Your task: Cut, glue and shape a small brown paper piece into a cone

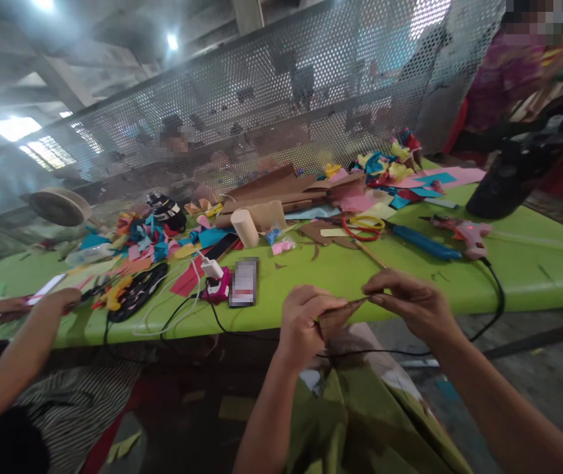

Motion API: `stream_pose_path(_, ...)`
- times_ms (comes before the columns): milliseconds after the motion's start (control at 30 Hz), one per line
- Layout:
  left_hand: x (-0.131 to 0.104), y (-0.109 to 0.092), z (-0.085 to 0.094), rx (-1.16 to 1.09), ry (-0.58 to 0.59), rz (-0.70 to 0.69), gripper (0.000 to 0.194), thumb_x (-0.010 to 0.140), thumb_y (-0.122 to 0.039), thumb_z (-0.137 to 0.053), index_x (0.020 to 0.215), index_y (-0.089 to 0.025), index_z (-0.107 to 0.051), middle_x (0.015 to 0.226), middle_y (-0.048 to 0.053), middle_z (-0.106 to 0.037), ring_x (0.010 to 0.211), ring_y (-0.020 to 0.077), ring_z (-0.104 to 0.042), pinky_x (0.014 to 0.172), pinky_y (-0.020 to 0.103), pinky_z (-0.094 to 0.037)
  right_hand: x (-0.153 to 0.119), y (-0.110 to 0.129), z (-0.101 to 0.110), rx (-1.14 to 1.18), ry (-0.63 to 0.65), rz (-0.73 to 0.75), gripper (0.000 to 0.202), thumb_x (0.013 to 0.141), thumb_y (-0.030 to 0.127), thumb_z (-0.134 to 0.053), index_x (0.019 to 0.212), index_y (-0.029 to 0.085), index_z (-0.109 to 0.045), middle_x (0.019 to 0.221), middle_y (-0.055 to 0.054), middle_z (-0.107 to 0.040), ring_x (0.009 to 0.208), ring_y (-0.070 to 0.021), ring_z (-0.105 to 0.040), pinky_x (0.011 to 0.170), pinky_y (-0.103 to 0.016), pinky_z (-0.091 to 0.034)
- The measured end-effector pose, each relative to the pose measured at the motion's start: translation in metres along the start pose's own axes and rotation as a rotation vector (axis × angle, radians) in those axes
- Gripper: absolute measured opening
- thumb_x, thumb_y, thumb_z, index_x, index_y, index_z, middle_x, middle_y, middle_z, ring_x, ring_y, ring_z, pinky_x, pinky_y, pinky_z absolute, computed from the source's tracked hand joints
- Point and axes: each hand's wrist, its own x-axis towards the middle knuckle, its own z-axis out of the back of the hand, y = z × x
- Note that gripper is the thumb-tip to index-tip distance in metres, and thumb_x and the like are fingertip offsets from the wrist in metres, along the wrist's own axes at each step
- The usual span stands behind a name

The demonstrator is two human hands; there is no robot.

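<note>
Nearest the camera, olive-green cloth (pixel 360 421) covers the person's lap, and both forearms rise from it toward the edge of the green worktop (pixel 533 276). Left hand (pixel 305 322) is closed around the wide end of a small brown paper piece (pixel 336 315), fingers curled over it. Right hand (pixel 409 299) pinches the pointed tip of the same piece between thumb and fingertips, so the paper stretches between the two hands, just in front of the worktop's near edge and above the lap.

On the worktop behind the hands lie a pink glue gun (pixel 466 236) with a black cord (pixel 496 289) trailing over the edge, a blue-handled tool (pixel 422 242), red and yellow scissors (pixel 365 226), a roll of beige paper (pixel 245 228) and brown card sheets (pixel 276 187). Heaps of coloured paper scraps (pixel 147 237) spread across the far side. A white charger (pixel 211 268) sits beside a phone (pixel 244 282). At the left, another person's arm (pixel 19 355) reaches onto the worktop. A perforated metal screen (pixel 286 85) stands behind everything.
</note>
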Motion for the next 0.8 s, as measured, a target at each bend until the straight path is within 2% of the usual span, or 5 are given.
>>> stream_pose_path(100,0.000,0.001,0.002,0.052,0.019,-0.033,0.010,0.088,-0.030,-0.071,0.094,-0.023,-0.076,0.082,0.006,-0.074,0.078,0.0173,-0.067,0.073,0.029,-0.049,0.004,0.007,0.000,0.002,0.094,-0.032,0.028,0.077,0.050,-0.080,0.095,0.029,-0.081,0.083,-0.006,-0.077,0.077,-0.0213,-0.070,0.070,-0.033,-0.056)
stream_pose_path(200,0.000,0.002,0.003,0.075,0.023,-0.072,0.010,0.089,-0.029,-0.070,0.095,-0.023,-0.075,0.083,0.005,-0.075,0.078,0.0170,-0.067,0.074,0.030,-0.048,0.007,0.012,-0.002,0.006,0.165,0.000,0.021,0.079,0.048,-0.078,0.084,0.027,-0.081,0.077,-0.005,-0.076,0.074,-0.0202,-0.070,0.068,-0.031,-0.057)
stream_pose_path(400,-0.001,0.002,0.001,0.063,-0.020,-0.108,0.007,0.088,-0.027,-0.072,0.092,-0.023,-0.075,0.080,0.003,-0.075,0.075,0.0162,-0.067,0.074,0.030,-0.047,0.004,0.013,-0.008,-0.021,0.158,0.068,0.015,0.084,0.041,-0.076,0.080,0.027,-0.080,0.072,-0.004,-0.074,0.068,-0.0180,-0.069,0.063,-0.029,-0.056)
stream_pose_path(600,-0.003,0.000,0.000,0.002,-0.044,-0.053,0.009,0.087,-0.030,-0.074,0.091,-0.023,-0.076,0.078,0.004,-0.073,0.074,0.0164,-0.066,0.074,0.030,-0.048,0.000,0.014,-0.008,-0.027,0.118,0.138,0.012,0.087,0.036,-0.073,0.081,0.028,-0.079,0.072,-0.003,-0.074,0.067,-0.0176,-0.068,0.060,-0.028,-0.055)
stream_pose_path(800,-0.002,0.002,0.003,0.037,-0.016,-0.098,0.008,0.089,-0.024,-0.070,0.094,-0.022,-0.076,0.081,0.004,-0.073,0.077,0.0163,-0.066,0.076,0.030,-0.047,0.003,0.018,-0.004,-0.117,0.190,0.113,0.018,0.085,0.043,-0.074,0.094,0.029,-0.081,0.084,-0.006,-0.077,0.078,-0.0206,-0.072,0.068,-0.030,-0.059)
